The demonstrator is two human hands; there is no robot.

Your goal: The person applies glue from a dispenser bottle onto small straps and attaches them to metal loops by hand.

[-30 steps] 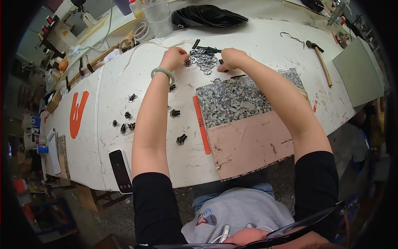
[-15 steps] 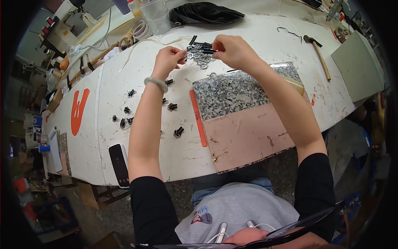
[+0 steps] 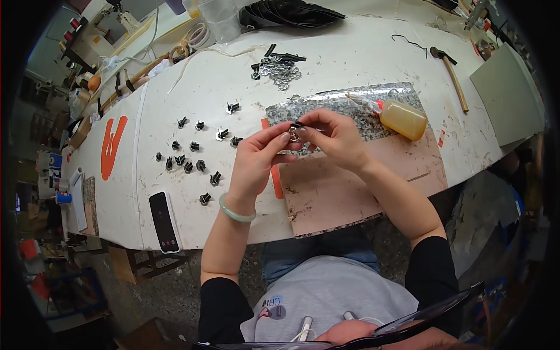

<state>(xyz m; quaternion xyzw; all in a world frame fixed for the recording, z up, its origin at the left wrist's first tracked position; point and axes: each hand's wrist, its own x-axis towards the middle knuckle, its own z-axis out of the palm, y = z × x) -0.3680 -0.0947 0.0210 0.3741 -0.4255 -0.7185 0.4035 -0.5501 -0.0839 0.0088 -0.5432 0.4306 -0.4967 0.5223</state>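
The left hand (image 3: 263,147) and the right hand (image 3: 333,140) together pinched a small metal ring with black strip (image 3: 295,135) by the fingertips, above the left part of the speckled slab (image 3: 402,93). On the slab there lay a bottle (image 3: 403,121) with amber liquid inside. What the clear container (image 3: 220,22) held, I could not tell. The slab's near edge followed the table's (image 3: 373,55) front edge; between slab and phone (image 3: 164,222) stretched white tabletop.
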